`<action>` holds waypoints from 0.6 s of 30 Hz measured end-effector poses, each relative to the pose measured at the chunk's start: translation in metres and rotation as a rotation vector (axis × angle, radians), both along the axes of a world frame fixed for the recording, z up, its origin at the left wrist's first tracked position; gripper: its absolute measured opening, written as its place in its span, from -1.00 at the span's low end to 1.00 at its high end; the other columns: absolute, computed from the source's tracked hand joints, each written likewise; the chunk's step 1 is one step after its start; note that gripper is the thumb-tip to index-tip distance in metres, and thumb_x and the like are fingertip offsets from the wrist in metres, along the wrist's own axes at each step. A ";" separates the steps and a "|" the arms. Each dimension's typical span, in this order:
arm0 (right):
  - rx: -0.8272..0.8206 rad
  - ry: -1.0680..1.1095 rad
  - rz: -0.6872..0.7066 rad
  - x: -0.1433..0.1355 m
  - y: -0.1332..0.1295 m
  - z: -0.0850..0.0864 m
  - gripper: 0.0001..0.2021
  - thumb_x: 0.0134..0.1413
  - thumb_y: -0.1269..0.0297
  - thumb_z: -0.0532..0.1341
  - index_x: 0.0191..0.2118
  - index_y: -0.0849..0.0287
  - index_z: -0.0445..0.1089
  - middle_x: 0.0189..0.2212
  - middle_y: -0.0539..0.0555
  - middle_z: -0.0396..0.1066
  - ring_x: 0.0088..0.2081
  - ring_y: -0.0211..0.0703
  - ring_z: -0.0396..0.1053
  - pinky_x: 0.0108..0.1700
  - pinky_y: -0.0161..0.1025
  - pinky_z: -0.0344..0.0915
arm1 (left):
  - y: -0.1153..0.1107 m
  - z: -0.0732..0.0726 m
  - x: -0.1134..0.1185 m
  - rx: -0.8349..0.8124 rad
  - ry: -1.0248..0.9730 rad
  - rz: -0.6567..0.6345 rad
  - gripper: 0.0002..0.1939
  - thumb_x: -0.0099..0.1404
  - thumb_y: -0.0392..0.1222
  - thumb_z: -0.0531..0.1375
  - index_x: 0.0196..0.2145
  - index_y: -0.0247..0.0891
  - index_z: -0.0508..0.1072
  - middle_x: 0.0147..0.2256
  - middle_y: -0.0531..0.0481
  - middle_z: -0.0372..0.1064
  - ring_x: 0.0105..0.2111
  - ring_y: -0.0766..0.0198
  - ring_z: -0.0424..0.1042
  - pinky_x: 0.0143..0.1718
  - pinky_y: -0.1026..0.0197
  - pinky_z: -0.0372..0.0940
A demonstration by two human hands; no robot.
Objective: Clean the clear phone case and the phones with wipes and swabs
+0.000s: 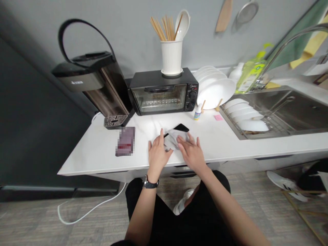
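A thin grey-white cloth (174, 139) lies over a flat black object (181, 127) on the white counter; a dark corner shows behind the cloth and a dark edge at its left. My right hand (191, 153) presses on the cloth with its fingers spread. At the cloth's left edge my left hand (157, 154), with a watch on the wrist, rests with its fingers apart and its thumb near the cloth. What the black object is stays mostly hidden. To the left lies a pixelated purple item (125, 141).
Behind stand a black toaster oven (160, 97) with a white utensil cup (171, 57) on top, and a water dispenser (102, 85). Rightward are a small bottle (197, 112), a pink pad (218, 117), racked plates (217, 92) and a sink (302, 111). A person's shoe (284, 182) is at far right.
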State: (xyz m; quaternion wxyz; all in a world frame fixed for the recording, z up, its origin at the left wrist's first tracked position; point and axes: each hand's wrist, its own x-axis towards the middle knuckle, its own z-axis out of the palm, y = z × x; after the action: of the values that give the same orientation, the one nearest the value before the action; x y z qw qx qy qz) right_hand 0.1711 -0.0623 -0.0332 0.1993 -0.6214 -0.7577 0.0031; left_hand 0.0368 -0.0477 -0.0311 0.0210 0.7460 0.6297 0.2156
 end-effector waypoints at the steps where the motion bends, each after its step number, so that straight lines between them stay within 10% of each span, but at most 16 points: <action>1: 0.003 -0.004 -0.046 0.007 0.005 -0.001 -0.63 0.04 0.20 -0.28 -0.02 0.03 -0.03 -0.01 -0.14 -0.08 0.05 -0.19 -0.45 0.02 -0.02 -0.37 | 0.001 0.000 0.000 0.000 -0.005 0.003 -0.29 0.05 -0.12 0.00 0.04 -0.25 -0.37 -0.06 -0.08 0.02 -0.06 0.18 0.00 -0.04 0.08 -0.14; 8: 0.054 -0.008 -0.071 0.003 0.054 -0.003 -0.55 0.03 0.15 -0.29 -0.02 0.28 -0.02 -0.01 0.06 -0.05 0.05 -0.10 -0.45 -0.01 0.01 -0.41 | 0.003 -0.002 0.001 0.020 -0.016 -0.010 -0.35 0.09 -0.10 -0.06 0.04 -0.22 -0.38 -0.07 -0.06 0.04 -0.07 0.16 0.01 -0.06 0.06 -0.11; 13: 0.040 -0.016 0.142 -0.029 0.025 0.004 -0.57 -0.01 0.07 -0.25 -0.02 0.07 -0.04 -0.04 -0.12 -0.01 0.05 -0.23 -0.43 0.04 -0.10 -0.41 | 0.002 -0.004 -0.002 0.023 0.004 -0.037 -0.35 0.10 -0.20 -0.06 0.04 -0.23 -0.40 -0.05 -0.05 0.02 -0.06 0.18 0.00 -0.06 0.06 -0.11; 18: -0.027 -0.005 0.073 -0.010 -0.002 0.004 -0.63 0.00 0.11 -0.23 -0.03 -0.08 -0.06 -0.03 -0.23 -0.06 0.05 -0.25 -0.44 0.05 -0.08 -0.38 | 0.004 -0.005 -0.003 -0.001 0.004 -0.031 -0.31 0.08 -0.14 -0.04 0.04 -0.22 -0.42 -0.05 -0.04 0.02 -0.04 0.17 -0.03 -0.05 0.05 -0.12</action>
State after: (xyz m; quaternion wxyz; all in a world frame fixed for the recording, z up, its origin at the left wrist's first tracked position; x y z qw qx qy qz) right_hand 0.1610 -0.0642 -0.0293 0.1889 -0.5961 -0.7801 0.0190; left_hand 0.0335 -0.0437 -0.0366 0.0233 0.7561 0.6182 0.2134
